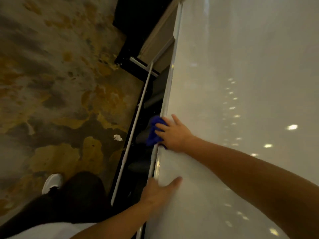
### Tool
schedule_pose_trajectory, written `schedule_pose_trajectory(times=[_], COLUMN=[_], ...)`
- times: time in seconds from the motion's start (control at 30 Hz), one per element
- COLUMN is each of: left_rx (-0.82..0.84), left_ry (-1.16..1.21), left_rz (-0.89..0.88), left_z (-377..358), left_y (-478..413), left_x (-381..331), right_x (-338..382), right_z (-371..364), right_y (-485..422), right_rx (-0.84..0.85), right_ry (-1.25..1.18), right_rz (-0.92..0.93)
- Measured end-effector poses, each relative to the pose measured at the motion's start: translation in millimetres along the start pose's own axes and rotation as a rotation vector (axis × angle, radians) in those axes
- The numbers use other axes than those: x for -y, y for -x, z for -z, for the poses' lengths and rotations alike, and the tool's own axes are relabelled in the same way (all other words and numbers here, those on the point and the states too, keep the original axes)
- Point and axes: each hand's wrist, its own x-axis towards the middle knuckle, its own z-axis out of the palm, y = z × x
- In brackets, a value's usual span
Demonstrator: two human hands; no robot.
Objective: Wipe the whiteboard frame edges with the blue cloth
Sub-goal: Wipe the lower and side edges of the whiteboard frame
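Observation:
The whiteboard [241,83] fills the right side of the head view, seen steeply from above. Its silver frame edge [168,90] runs from the top middle down to the bottom. My right hand [174,133] presses the blue cloth [154,131] over that edge about halfway down, fingers spread on the cloth and thumb on the board face. Lower down, my left hand [158,190] grips the same frame edge, fingers wrapped behind it and thumb lying on the white surface.
A thin white rail [136,121] of the board's stand runs parallel to the frame on its left. Beyond it lies patterned brown and grey carpet [51,83] with a white scrap [118,137]. My dark trouser leg and white shoe [51,182] are at the lower left.

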Motion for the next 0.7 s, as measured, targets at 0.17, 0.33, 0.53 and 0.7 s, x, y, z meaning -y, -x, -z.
schedule_pose_trajectory(times=[0.17, 0.33, 0.53, 0.7], left_rx=[0.018, 0.054, -0.004, 0.015], left_ry=[0.026, 0.1, 0.057, -0.255], left_rz=[0.018, 0.066, -0.098, -0.24], left_z=[23.8, 14.2, 13.5, 17.1], left_y=[-16.7, -49.9, -129.2, -164.4], left_x=[-36.7, -103.9, -237.1, -304.2], right_x=[-15.8, -36.8, -165.3, -181.3], right_z=[21.1, 5.6, 28.6, 31.7], right_y=[-56.4, -67.5, -148.7, -168.6], right_rx=[-0.047, 0.013, -0.057, 0.061], right_ry=[-0.069, -0.059, -0.078, -0.005], right_rz=[-0.178, -0.028, -0.316, 0.039])
